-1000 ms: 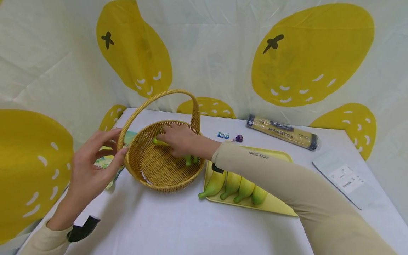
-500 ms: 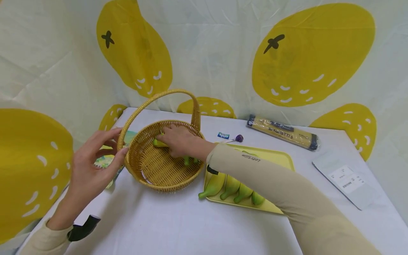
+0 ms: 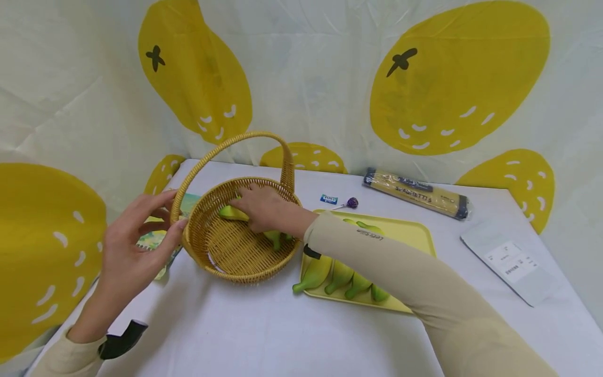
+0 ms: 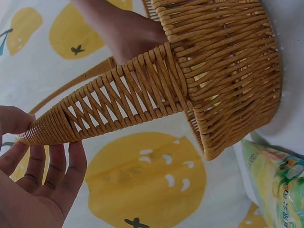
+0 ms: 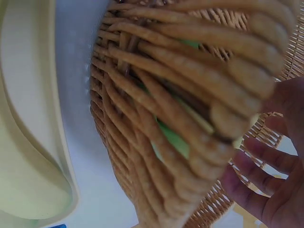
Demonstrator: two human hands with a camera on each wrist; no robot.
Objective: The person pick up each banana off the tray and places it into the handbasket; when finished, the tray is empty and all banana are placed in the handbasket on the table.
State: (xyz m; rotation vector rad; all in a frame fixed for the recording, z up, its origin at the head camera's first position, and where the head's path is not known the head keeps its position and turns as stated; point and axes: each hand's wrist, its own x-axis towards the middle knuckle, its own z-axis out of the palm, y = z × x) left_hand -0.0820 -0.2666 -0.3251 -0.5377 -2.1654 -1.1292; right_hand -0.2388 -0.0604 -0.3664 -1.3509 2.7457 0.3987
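My left hand (image 3: 136, 246) pinches the side of the arched handle (image 3: 235, 140) of a wicker basket (image 3: 235, 256), thumb on one side and fingers on the other. Inside the basket lie green-yellow bananas; one end (image 3: 231, 213) shows left of my right hand (image 3: 266, 207), and a green stem (image 3: 275, 240) shows below it. That right hand reaches over the basket's right rim, fingers extended and resting at the bananas, which it partly covers. In the right wrist view its fingers (image 5: 259, 171) are loosely spread beside the weave. Several more bananas (image 3: 316, 273) lie on a yellow tray (image 3: 416, 238), partly under the right sleeve.
Behind the tray are a small blue packet (image 3: 328, 199) and a purple lollipop (image 3: 352, 202). A spaghetti pack (image 3: 414, 193) lies at the back right, a pale labelled pouch (image 3: 506, 264) at the right. A colourful package (image 4: 280, 185) sits left of the basket.
The right hand has stayed in the basket while the bananas under it have shifted slightly left. The right forearm has swung a little toward me, uncovering more of the tray. The left hand keeps its hold.
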